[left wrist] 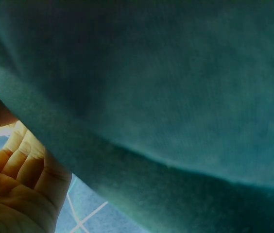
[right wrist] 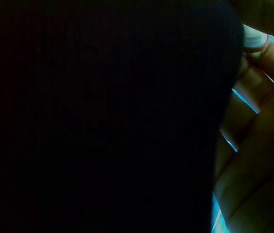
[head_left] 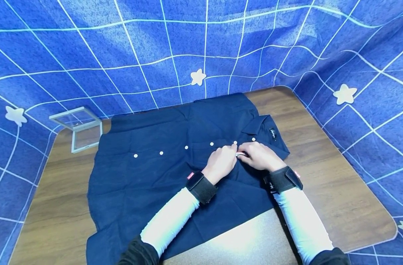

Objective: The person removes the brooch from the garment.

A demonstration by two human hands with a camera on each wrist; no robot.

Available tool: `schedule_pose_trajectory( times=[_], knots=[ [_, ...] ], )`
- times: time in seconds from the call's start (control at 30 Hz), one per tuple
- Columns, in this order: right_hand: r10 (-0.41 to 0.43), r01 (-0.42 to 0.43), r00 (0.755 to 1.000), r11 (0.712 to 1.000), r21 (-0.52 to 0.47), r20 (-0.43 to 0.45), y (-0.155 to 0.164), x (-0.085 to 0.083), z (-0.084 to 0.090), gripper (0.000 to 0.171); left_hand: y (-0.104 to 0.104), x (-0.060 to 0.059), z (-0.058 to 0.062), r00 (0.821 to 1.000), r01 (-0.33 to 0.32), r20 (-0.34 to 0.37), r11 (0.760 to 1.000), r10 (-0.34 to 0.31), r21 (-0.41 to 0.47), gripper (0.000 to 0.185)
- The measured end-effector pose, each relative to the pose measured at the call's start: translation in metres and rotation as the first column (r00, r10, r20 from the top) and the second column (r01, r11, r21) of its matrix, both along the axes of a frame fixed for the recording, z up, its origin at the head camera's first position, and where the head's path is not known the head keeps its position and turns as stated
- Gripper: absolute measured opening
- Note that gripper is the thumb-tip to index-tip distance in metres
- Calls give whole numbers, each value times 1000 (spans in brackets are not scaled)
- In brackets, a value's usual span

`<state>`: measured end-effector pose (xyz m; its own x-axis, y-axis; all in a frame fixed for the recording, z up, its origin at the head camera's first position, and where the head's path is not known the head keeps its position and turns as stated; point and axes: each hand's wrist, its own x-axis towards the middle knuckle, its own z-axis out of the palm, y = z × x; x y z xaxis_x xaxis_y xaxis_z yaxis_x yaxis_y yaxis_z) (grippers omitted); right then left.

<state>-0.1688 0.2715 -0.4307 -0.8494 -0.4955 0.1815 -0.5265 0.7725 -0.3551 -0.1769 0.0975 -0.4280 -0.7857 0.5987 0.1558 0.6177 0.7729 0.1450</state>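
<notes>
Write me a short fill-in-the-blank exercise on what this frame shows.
1. Both hands, left hand and right hand, pinch the front of a dark navy ____.
2. The shirt lies on a ____ table.
3. Its row of buttons is ____ in colour.
4. The clear frame stands at the table's far ____ corner.

Missing words: shirt; wooden; white; left

A staged recording set is suggested rather than a lived-in room: a wooden surface (head_left: 320, 154) with rounded corners is enclosed at the back and both sides by a draped blue cloth backdrop (head_left: 155, 48) printed with pale grid lines and stars. A small clear-lidded box (head_left: 79, 127) is seen at the surface's far left corner.
</notes>
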Motion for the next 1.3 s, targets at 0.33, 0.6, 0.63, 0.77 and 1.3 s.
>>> schedule_pose_trajectory(
  times=[0.33, 0.6, 0.63, 0.77, 1.3],
  knots=[
    [-12, 12, 999, 1000, 6, 35, 0, 0, 0, 12, 0, -1, -2, 1000, 5, -7, 1000, -5, 11, 32],
    [-7, 7, 999, 1000, 4, 38, 1, -2, 2, 10, 0, 0, -2, 1000, -25, -12, 1000, 25, 8, 36],
    [-7, 7, 999, 1000, 2, 45, 1, -2, 2, 9, 0, 0, -2, 1000, -26, -14, 1000, 26, 9, 37],
    [2, -1, 996, 1000, -11, 84, 5, -2, 5, 6, 1, 0, -2, 1000, -22, -20, 1000, 22, 10, 34],
    [-4, 10, 997, 997, -77, 82, 18, -2, 13, 7, 3, -1, -1, 1000, -24, -14, 1000, 24, -3, 30]
  ],
)
